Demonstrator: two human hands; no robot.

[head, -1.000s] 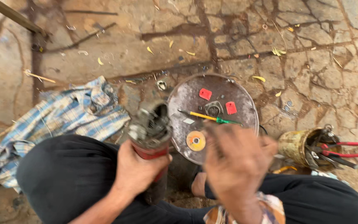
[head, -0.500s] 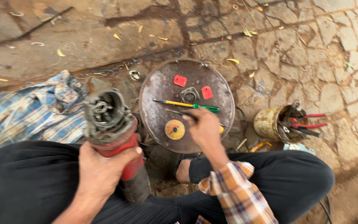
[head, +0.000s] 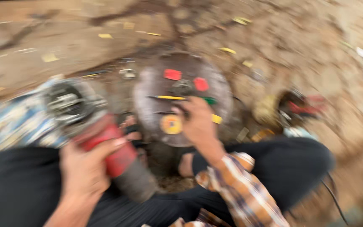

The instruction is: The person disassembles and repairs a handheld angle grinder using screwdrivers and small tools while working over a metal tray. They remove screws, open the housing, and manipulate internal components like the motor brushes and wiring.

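A red power tool [head: 106, 147] is gripped by the left hand [head: 85, 168] at near left. The right hand [head: 198, 122] is laid on a round metal tray [head: 148, 96] in the middle; its grasp cannot be told through blur. A yellow-green screwdriver [head: 177, 98] lies just beyond it.
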